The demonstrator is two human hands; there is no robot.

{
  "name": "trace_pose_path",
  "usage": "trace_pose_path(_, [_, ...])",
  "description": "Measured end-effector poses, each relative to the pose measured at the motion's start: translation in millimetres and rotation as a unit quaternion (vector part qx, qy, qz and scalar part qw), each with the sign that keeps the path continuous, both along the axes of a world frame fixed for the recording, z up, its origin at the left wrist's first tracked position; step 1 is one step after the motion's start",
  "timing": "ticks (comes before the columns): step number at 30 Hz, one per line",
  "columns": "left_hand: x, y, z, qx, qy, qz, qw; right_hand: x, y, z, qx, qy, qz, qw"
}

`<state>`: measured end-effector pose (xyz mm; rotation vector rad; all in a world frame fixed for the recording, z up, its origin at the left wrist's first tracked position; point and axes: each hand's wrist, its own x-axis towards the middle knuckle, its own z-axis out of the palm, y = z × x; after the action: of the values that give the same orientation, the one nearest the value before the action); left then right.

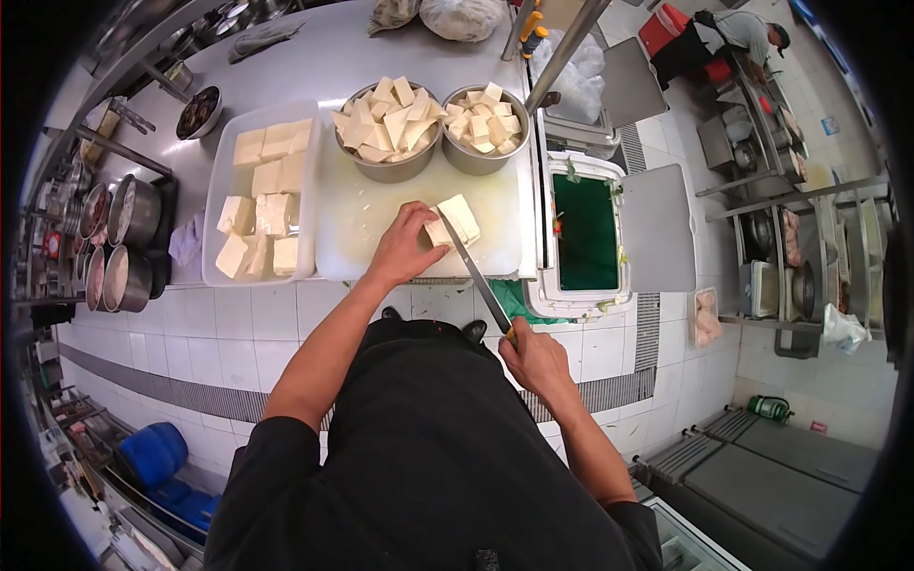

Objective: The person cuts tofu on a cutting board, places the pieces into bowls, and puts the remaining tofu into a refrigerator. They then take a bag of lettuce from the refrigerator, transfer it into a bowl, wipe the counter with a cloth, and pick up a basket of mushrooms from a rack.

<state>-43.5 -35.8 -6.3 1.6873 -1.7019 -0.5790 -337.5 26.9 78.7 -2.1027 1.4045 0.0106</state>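
On the white cutting board lies a block of tofu, with the blade of a long knife in it, between a wider part and a narrower part. My left hand grips the block's left side with fingers and thumb. The knife's yellowish handle is wrapped in my right hand, nearer my body. Behind the block stand two metal pots, a left pot and a right pot, both heaped with cut tofu pieces. Left of the board, a white plastic tub holds several larger tofu blocks.
Right of the board stands a white-rimmed bin with a green inside and scraps on its rim. A metal post rises behind it. A dark-filled bowl sits back left. Another person bends over at far right.
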Motion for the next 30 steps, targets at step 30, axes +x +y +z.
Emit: trace_pose_path(30, [42.1,-11.1,46.4,-0.021,-0.294,-0.322,0.900,0.0,-11.9,-14.3,0.012,-0.095,-0.101,0.990])
